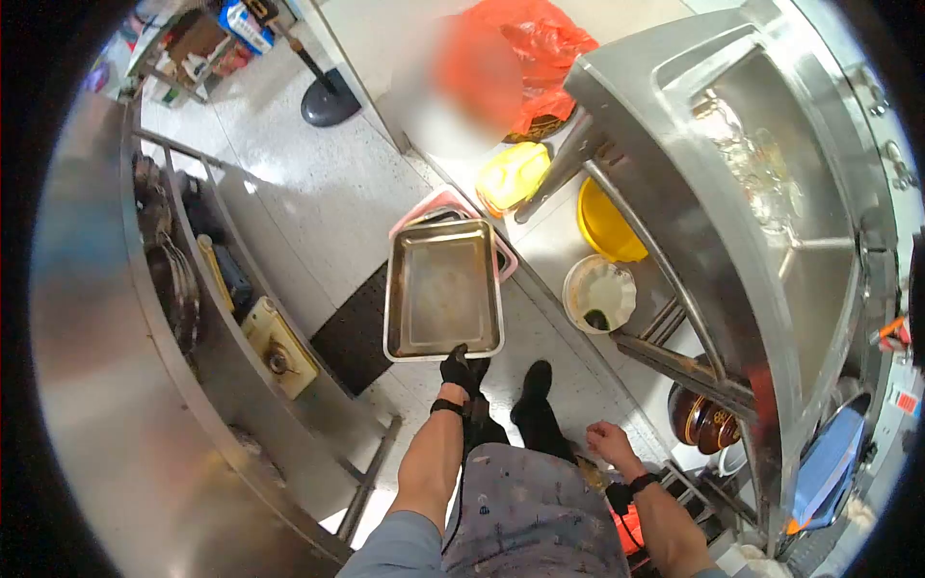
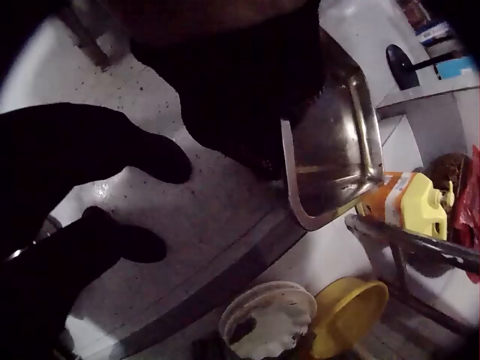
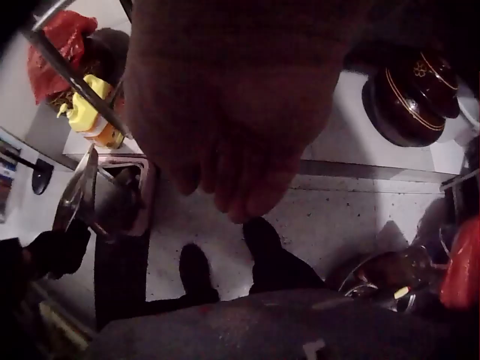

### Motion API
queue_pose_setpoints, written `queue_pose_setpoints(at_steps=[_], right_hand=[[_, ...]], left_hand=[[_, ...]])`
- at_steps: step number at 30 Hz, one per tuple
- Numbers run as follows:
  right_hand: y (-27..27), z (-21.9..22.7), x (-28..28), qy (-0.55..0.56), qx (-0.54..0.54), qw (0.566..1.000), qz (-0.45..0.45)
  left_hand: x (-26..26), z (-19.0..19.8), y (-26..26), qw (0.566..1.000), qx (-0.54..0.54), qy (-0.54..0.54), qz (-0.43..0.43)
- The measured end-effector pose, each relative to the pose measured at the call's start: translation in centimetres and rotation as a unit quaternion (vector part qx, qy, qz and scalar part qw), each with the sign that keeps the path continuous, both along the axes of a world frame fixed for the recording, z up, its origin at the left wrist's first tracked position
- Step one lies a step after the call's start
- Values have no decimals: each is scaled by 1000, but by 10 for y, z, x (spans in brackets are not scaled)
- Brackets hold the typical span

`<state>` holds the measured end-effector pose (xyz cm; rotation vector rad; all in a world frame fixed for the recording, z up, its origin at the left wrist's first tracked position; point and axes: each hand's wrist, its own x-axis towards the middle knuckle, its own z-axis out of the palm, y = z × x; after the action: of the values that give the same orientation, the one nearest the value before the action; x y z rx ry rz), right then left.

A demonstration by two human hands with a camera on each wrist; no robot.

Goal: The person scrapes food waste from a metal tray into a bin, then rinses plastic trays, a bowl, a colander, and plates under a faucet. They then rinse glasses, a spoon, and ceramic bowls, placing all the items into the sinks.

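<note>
My left hand (image 1: 462,372), in a black glove, grips the near rim of a rectangular metal tray (image 1: 445,289). In the left wrist view the glove (image 2: 240,90) hides part of the tray (image 2: 330,142). Below and behind the tray, a pink basin (image 1: 420,208) with dark items in it stands on the floor. My bare right hand (image 1: 611,443) hangs beside my body with loosely curled fingers and nothing in them. It fills the upper middle of the right wrist view, its fingertips (image 3: 259,199) pointing down.
A steel sink (image 1: 771,164) on legs stands to the right. Under it are a yellow basin (image 1: 610,222), a white tub (image 1: 599,294) and a brown jar (image 1: 703,419). A yellow jug (image 1: 514,178) and red plastic bag (image 1: 549,53) lie ahead. A steel counter with shelves (image 1: 217,318) runs along the left.
</note>
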<state>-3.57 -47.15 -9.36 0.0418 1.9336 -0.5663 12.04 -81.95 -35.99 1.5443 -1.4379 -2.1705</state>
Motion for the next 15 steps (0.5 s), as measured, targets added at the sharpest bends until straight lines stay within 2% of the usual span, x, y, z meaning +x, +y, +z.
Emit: queue_pose_setpoints(at_steps=[1,2,3,5,7,9,11,12,13,15], right_hand=[[11,-10,-2,1,7,1000,9],[21,-17,-5,-1,10,1000,10],[29,-24,-10,-2,11,1000,11],[34,-26,-20,-4,29,998,49],[52,-36,-22,-38,63,996,-49],[78,-55,-24,-33,58,997,-39],[97,-71,-29,-13,69,997,33],[90,-65,-33,-45,61,997,-3],[83,-64,-35,-44,63,997,-1],[75,-70,-39,-44,77,996,9]], left_hand=[[-15,-8,6,999,-44,10,-26],[-29,-6,6,999,-37,11,-17],[-42,7,2,987,-127,-58,-73],[-65,30,-3,916,-300,-193,-182],[-78,5,-1,922,-273,-185,-200],[-90,-27,7,921,-257,-215,-198],[-104,-45,11,938,-217,-199,-181],[-111,-43,10,938,-213,-204,-182],[-118,-37,9,938,-208,-209,-184],[-125,-57,8,942,-203,-174,-202]])
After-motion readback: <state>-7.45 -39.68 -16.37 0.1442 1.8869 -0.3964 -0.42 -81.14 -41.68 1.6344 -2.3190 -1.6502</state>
